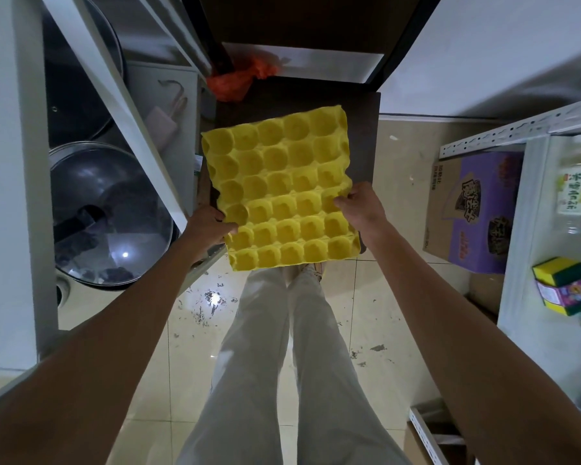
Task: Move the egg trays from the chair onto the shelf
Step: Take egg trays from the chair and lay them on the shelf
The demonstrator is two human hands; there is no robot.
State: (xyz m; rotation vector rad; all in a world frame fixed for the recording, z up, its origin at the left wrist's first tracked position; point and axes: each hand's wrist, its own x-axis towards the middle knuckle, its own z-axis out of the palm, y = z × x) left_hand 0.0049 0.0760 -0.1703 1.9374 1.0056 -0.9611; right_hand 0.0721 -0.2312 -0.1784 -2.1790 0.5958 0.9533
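Both hands hold the yellow egg tray (277, 189) above the dark chair (366, 135) (cups facing up). The left hand (208, 226) pinches the tray's left edge, and the right hand (359, 204) pinches its right edge. An orange bag (239, 80) lies at the chair's back.

Passage: narrow tiled floor strip (155, 347) between left shelf unit (17, 196) and right shelf (530, 297).
Ahead: dark chair (366, 129) closes the aisle; orange bag (239, 80) on its far left corner.
Left shelf bays: occupied by glass pot lids (111, 216).
Right shelf: sponges (559, 276) and bottle (574, 182) near its edge.
Floor, right: purple carton (473, 209).
Held between both sides: yellow egg tray (279, 193), spanning most of the aisle.
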